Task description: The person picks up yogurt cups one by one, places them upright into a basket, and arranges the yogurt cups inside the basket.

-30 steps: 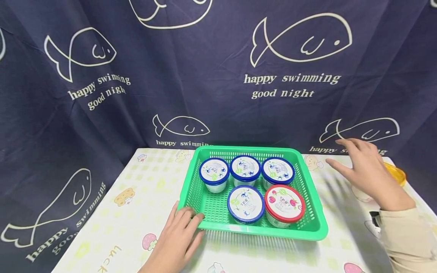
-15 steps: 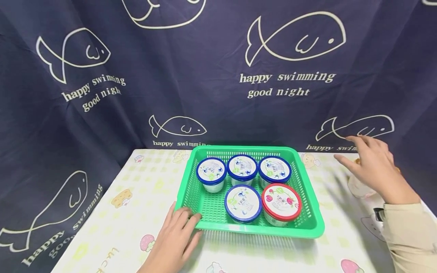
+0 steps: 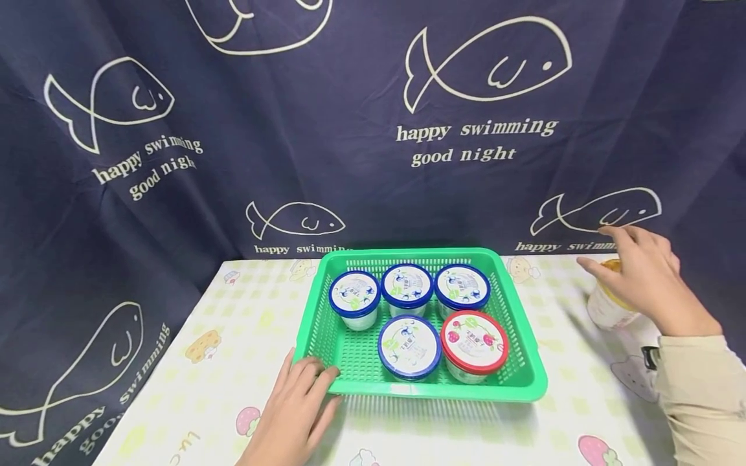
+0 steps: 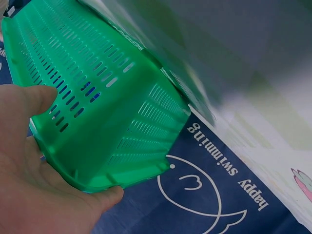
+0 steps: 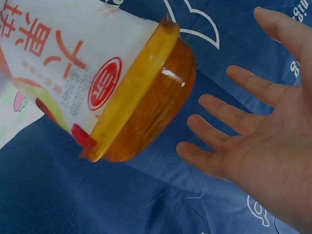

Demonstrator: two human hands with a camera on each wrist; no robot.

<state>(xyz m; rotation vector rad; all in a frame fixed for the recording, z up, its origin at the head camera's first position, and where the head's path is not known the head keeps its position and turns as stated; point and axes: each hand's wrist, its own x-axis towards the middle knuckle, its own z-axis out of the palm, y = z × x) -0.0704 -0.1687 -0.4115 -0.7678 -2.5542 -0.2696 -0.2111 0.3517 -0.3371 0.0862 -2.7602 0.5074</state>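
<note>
My left hand grips the front left corner of a green plastic basket. In the left wrist view its thumb lies on the slotted basket wall, with the other fingers at the rim. Inside stand several tubs with blue lids, one at the front, and a tub with a red lid. On the right, my right hand hovers with spread fingers over a white cup, which it partly hides. In the right wrist view, the cup's amber domed lid is apart from the fingers.
A patterned tablecloth covers the table. Behind it hangs a dark blue curtain printed with fish and lettering. A beige sleeve covers the right forearm.
The head view has turned slightly right, so the basket appears farther left. My right hand has moved right relative to the table, nearer above the cup. My left hand stays on the basket.
</note>
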